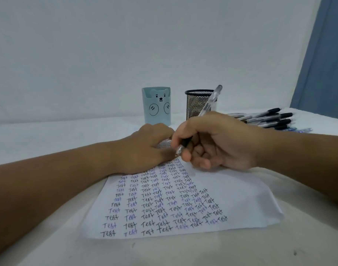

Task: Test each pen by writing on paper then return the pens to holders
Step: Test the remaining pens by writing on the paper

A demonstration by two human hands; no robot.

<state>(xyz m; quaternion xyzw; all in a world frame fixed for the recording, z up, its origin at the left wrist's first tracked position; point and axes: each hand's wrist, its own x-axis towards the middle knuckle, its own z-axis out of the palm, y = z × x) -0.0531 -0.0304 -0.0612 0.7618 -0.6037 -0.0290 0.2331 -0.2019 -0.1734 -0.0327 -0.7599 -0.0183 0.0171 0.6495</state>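
A white sheet of paper (241, 200) lies in front of me, covered with several columns of the word "Test" in black and purple ink. My right hand (218, 143) grips a clear pen (210, 103) in a writing hold, its tip down near the paper's far end. My left hand (145, 148) rests on the far part of the sheet, fingers curled loosely, holding nothing. Behind the hands stand a light blue bear holder (156, 106) and a black mesh holder (196, 104). A pile of pens (268, 119) with black caps lies at the right.
The white table surface (49, 135) runs to a pale wall behind the holders. A blue curtain (321, 64) hangs at the far right. Both forearms reach in from the left and right edges of the view.
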